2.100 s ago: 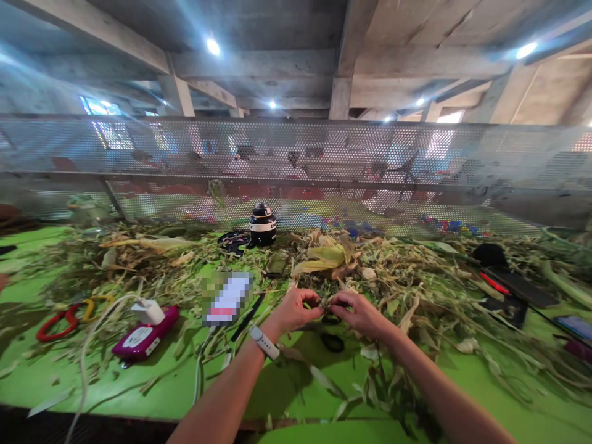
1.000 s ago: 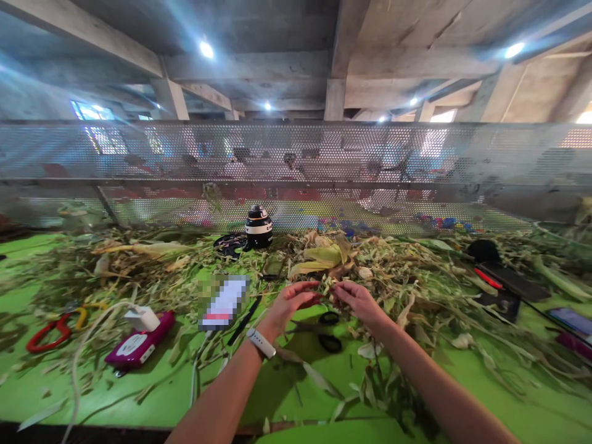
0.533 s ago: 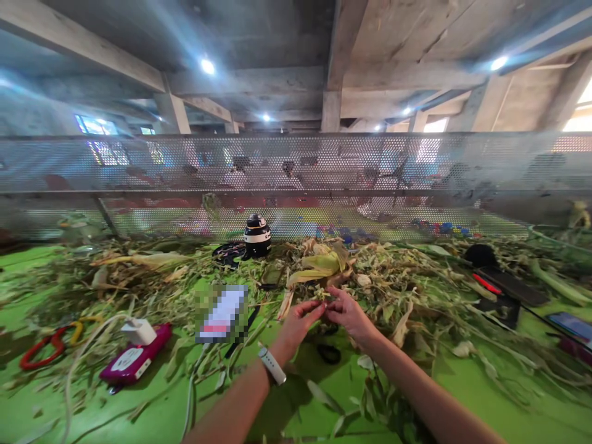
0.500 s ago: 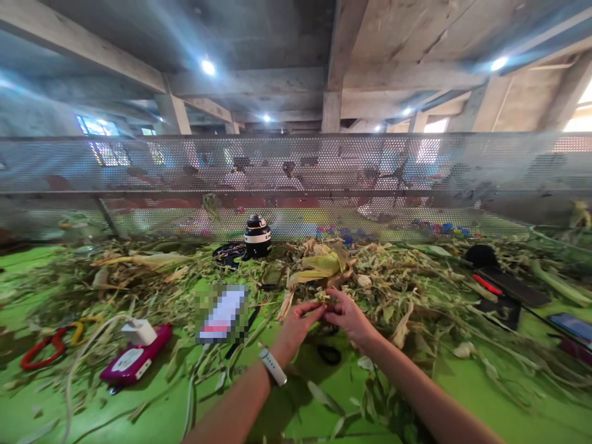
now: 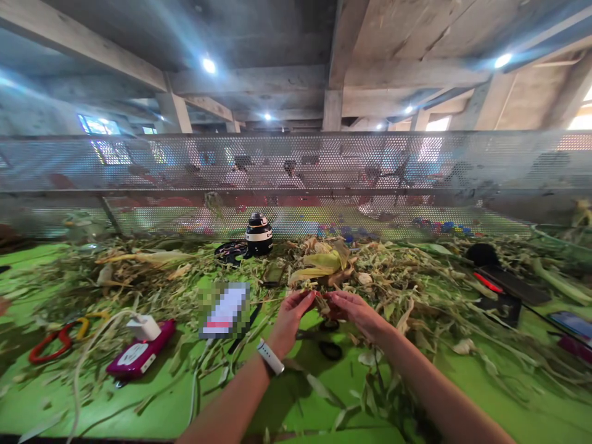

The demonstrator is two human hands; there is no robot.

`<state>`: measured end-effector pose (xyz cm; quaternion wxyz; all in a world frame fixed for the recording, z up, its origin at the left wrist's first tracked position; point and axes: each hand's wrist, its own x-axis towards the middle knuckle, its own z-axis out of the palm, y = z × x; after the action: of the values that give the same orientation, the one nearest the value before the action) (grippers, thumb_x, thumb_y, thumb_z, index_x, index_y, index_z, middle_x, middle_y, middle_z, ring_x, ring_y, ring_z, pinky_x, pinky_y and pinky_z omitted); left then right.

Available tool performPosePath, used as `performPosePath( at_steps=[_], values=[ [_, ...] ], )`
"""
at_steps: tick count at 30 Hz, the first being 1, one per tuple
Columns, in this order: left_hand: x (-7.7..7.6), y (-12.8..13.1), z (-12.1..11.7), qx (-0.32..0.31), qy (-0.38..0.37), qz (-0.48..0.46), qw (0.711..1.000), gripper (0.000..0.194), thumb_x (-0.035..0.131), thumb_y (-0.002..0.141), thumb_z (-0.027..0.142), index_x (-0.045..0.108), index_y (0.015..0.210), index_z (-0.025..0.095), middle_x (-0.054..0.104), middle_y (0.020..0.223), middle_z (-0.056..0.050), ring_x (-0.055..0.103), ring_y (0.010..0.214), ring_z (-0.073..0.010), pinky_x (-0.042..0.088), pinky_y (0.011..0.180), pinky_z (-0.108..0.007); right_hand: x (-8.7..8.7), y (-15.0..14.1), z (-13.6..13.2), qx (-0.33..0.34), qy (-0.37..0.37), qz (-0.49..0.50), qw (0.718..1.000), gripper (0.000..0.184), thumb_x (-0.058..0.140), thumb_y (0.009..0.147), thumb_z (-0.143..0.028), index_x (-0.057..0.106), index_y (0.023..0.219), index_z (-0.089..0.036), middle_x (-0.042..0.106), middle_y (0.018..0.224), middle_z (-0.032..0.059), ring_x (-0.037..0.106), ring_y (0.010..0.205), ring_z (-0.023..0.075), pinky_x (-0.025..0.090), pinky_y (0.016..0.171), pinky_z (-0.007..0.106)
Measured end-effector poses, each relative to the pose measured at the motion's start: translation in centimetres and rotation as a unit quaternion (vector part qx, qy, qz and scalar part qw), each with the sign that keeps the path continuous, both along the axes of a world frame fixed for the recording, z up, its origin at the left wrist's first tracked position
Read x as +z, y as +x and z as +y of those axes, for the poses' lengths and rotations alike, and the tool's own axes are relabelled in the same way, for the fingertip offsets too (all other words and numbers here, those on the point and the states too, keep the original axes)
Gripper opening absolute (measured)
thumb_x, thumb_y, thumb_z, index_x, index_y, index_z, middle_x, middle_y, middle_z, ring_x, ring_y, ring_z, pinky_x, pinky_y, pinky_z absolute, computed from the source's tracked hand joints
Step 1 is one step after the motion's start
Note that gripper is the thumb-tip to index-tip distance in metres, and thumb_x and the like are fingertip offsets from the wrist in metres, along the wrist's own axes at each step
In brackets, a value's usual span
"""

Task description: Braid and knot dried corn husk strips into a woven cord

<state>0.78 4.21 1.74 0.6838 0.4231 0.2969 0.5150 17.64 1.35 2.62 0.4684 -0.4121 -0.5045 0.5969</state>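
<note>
My left hand point(image 5: 289, 319), with a white band on its wrist, is closed in a pinch over the middle of the table. Facing it, my right hand point(image 5: 358, 313) pinches from the other side. Between the fingertips is a small piece of dry plant strip point(image 5: 320, 301), partly hidden. Black-handled scissors point(image 5: 330, 350) lie on the green table just below the hands. Behind them, a yellow-green corn husk point(image 5: 324, 264) rests on the heap of dried leaves point(image 5: 393, 265).
Left of my hands lie a phone point(image 5: 226, 310) with a blurred screen, a magenta power block point(image 5: 141, 354) with a white charger, and red-and-yellow-handled scissors point(image 5: 53, 345). A black jar point(image 5: 259, 235) stands before the perforated metal screen point(image 5: 296, 160). Dark phone-like items point(image 5: 513, 283) lie right.
My hands parted slightly, then came together again at the fingertips over the scissors. The plant piece between them has shifted in the fingers. The view has tilted a little.
</note>
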Motion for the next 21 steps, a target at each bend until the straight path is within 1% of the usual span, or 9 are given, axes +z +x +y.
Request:
performPosePath(
  at_steps=[2,4,7,10,13,15,18,20,21],
  values=[
    [0.2,-0.1,0.0,-0.005,0.013,0.024,1.000,0.024,0.079,0.060,0.032,0.073,0.074,0.015,0.072,0.081,-0.006,0.063,0.077,-0.0163,0.047,0.080,-0.028,-0.2,-0.1,0.1,-0.016,0.011,-0.011,1.000,0.043,0.068,0.069,-0.056,0.067,0.081,-0.015,0.063,0.071,-0.0001,0.058,0.066,0.0119,0.046,0.073,0.027],
    [0.2,-0.1,-0.1,-0.006,0.031,0.057,0.998,0.022,0.080,0.059,0.031,0.074,0.071,0.015,0.072,0.078,-0.006,0.063,0.076,-0.0177,0.047,0.079,-0.029,-0.6,-0.3,0.2,-0.010,0.038,-0.057,0.998,0.042,0.068,0.068,-0.056,0.065,0.072,-0.014,0.059,0.063,-0.0021,0.053,0.060,0.0102,0.044,0.065,0.025],
    [0.2,-0.1,-0.3,-0.009,0.044,0.083,0.996,0.021,0.080,0.057,0.032,0.073,0.067,0.016,0.071,0.072,-0.004,0.062,0.074,-0.0185,0.047,0.076,-0.029,-0.9,-0.2,0.2,0.021,0.063,-0.139,0.988,0.041,0.072,0.064,-0.053,0.065,0.069,-0.013,0.059,0.062,-0.0026,0.050,0.058,0.0097,0.041,0.060,0.023],
    [-0.1,-0.3,-0.2,-0.010,0.039,0.045,0.998,0.028,0.078,0.058,0.042,0.072,0.066,0.016,0.070,0.070,-0.004,0.061,0.071,-0.0169,0.047,0.074,-0.028,0.1,0.7,-0.2,0.105,0.068,-0.211,0.970,0.039,0.073,0.063,-0.050,0.068,0.074,-0.013,0.063,0.066,-0.0019,0.052,0.061,0.0098,0.042,0.062,0.023],
    [-0.5,-0.8,0.6,-0.010,0.035,-0.012,0.999,0.048,0.067,0.063,0.060,0.073,0.072,0.013,0.071,0.076,-0.009,0.062,0.076,-0.0193,0.048,0.076,-0.031,1.9,2.1,-1.2,0.231,0.040,-0.271,0.934,0.035,0.073,0.065,-0.044,0.070,0.082,-0.013,0.064,0.068,-0.0024,0.054,0.062,0.0084,0.042,0.061,0.020],
    [-0.8,-1.1,1.2,-0.009,0.026,-0.022,0.999,0.058,0.063,0.062,0.068,0.073,0.072,0.012,0.071,0.078,-0.011,0.063,0.077,-0.0208,0.048,0.077,-0.033,2.7,2.7,-1.9,0.279,0.010,-0.283,0.917,0.035,0.075,0.063,-0.041,0.069,0.083,-0.013,0.065,0.071,-0.0028,0.055,0.063,0.0075,0.043,0.062,0.018],
    [-1.4,-1.2,2.0,-0.009,0.004,0.019,1.000,0.059,0.063,0.060,0.069,0.072,0.070,0.012,0.071,0.078,-0.012,0.063,0.073,-0.0208,0.048,0.075,-0.033,2.9,2.8,-2.1,0.325,-0.025,-0.274,0.905,0.036,0.076,0.061,-0.042,0.069,0.083,-0.013,0.066,0.072,-0.0026,0.057,0.064,0.0072,0.044,0.063,0.017],
    [-1.9,-1.1,2.2,-0.005,0.002,0.051,0.999,0.056,0.065,0.060,0.067,0.072,0.070,0.011,0.071,0.075,-0.012,0.063,0.071,-0.0199,0.048,0.072,-0.032,2.9,2.3,-1.4,0.335,-0.036,-0.242,0.910,0.036,0.078,0.060,-0.041,0.069,0.081,-0.013,0.066,0.071,-0.0023,0.058,0.063,0.0076,0.045,0.063,0.018],
    [-2.1,-1.0,2.3,-0.006,0.003,0.062,0.998,0.058,0.065,0.060,0.068,0.072,0.069,0.011,0.070,0.072,-0.012,0.063,0.069,-0.0196,0.048,0.071,-0.031,3.1,2.0,-0.8,0.318,-0.032,-0.214,0.923,0.036,0.079,0.059,-0.040,0.069,0.079,-0.013,0.067,0.070,-0.0021,0.058,0.062,0.0078,0.045,0.062,0.019]
  ],
)
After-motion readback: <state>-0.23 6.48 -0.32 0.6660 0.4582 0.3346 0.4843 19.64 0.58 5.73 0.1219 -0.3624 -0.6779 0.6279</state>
